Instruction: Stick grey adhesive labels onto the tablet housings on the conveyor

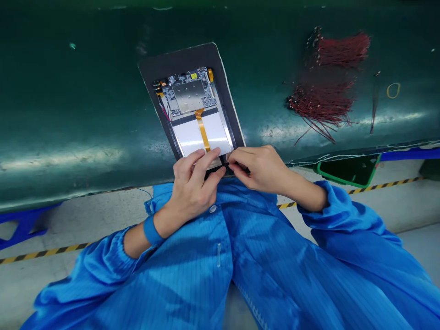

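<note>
Blue striped smock (220, 256) sleeves fill the bottom of the frame, with a blue wrist strap (153, 230) on the left arm. Just above the lap, both hands meet at the lower end of a dark tablet frame (182, 59), which lies tilted at upper centre on a green tabletop (85, 101), close to its near edge. The left hand (192, 183) has its fingers (202, 158) spread, resting on a white panel (184, 137) near the frame's lower edge. The right hand (257, 167) comes in from the right, its fingers (237, 156) drawn narrow at that edge, though what they pinch is too hidden to tell. An orange ribbon cable (202, 129) runs down the panel from a circuit board (187, 94). Bundled red wires (343, 50) lie well apart at upper right, beyond them a yellow ring (393, 90). A green tray (350, 170) sits below the tabletop's right edge.
</note>
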`<state>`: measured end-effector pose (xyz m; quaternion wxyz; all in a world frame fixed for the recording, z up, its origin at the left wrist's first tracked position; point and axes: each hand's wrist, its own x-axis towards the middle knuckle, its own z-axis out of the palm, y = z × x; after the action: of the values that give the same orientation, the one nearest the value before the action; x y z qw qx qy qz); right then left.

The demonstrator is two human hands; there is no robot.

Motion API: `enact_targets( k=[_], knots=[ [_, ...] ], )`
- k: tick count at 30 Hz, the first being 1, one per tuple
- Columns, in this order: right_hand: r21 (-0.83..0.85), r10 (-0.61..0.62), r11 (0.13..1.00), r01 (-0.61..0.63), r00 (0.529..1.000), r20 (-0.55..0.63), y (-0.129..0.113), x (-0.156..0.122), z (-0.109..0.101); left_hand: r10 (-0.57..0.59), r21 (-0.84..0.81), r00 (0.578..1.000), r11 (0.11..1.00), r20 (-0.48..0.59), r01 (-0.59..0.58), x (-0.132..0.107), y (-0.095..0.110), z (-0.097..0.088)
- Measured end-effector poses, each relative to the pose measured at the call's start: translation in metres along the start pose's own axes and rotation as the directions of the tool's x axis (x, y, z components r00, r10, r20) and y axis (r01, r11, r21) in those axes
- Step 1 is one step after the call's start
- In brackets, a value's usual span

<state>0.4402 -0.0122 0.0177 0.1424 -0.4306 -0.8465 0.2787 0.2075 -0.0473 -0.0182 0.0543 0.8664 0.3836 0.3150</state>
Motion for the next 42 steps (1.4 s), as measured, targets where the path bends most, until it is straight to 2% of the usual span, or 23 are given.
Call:
enact_targets(
  k=[4, 7, 9, 10, 12, 15, 17, 19, 25, 30, 34, 38, 42],
  knots=[
    [0.035, 0.008, 0.999, -0.004, 0.992, -0.129, 0.01, 0.002, -0.005, -0.014, 0.007, 0.999, 1.0, 0.043, 0.014, 0.0, 0.008, -0.002],
    [0.075, -0.029, 0.996, 0.045, 0.977, -0.209, 0.022, 0.004, 0.002, 0.032, -0.052, 0.998, 0.998, 0.061, -0.029, 0.006, -0.006, -0.014],
    [0.098, -0.066, 0.991, 0.095, 0.961, -0.267, 0.028, 0.006, 0.01, 0.015, -0.019, 1.0, 1.0, -0.016, -0.015, 0.016, -0.031, -0.027],
    [0.102, -0.085, 0.987, 0.121, 0.95, -0.301, 0.031, 0.007, 0.014, -0.034, 0.035, 0.997, 0.999, -0.063, 0.036, 0.024, -0.047, -0.034],
    [0.098, -0.113, 0.983, 0.157, 0.929, -0.352, 0.033, 0.007, 0.021, -0.208, 0.165, 0.973, 0.961, -0.102, 0.223, 0.042, -0.083, -0.044],
    [0.085, -0.142, 0.979, 0.185, 0.921, -0.363, 0.035, 0.006, 0.024, -0.478, 0.233, 0.878, 0.857, 0.02, 0.46, 0.07, -0.133, -0.047],
    [0.079, -0.151, 0.978, 0.192, 0.92, -0.362, 0.035, 0.005, 0.023, -0.538, 0.205, 0.838, 0.834, 0.093, 0.513, 0.082, -0.155, -0.043],
    [0.075, -0.155, 0.978, 0.194, 0.919, -0.362, 0.036, 0.004, 0.023, -0.53, 0.179, 0.84, 0.843, 0.117, 0.507, 0.089, -0.166, -0.038],
    [0.071, -0.157, 0.978, 0.195, 0.919, -0.362, 0.038, 0.003, 0.024, -0.407, 0.165, 0.894, 0.91, 0.187, 0.38, 0.095, -0.164, -0.038],
    [0.08, -0.158, 0.976, 0.201, 0.916, -0.368, 0.038, 0.004, 0.024, -0.343, 0.231, 0.902, 0.93, 0.262, 0.287, 0.104, -0.155, -0.044],
    [0.082, -0.157, 0.977, 0.199, 0.918, -0.364, 0.038, 0.003, 0.023, -0.29, 0.189, 0.919, 0.951, 0.268, 0.245, 0.108, -0.155, -0.044],
    [0.085, -0.158, 0.976, 0.201, 0.919, -0.361, 0.039, 0.003, 0.023, -0.314, 0.185, 0.912, 0.944, 0.262, 0.272, 0.112, -0.162, -0.041],
    [0.091, -0.161, 0.974, 0.206, 0.92, -0.357, 0.038, 0.003, 0.022, -0.391, 0.145, 0.889, 0.919, 0.239, 0.365, 0.114, -0.171, -0.038]
  ],
)
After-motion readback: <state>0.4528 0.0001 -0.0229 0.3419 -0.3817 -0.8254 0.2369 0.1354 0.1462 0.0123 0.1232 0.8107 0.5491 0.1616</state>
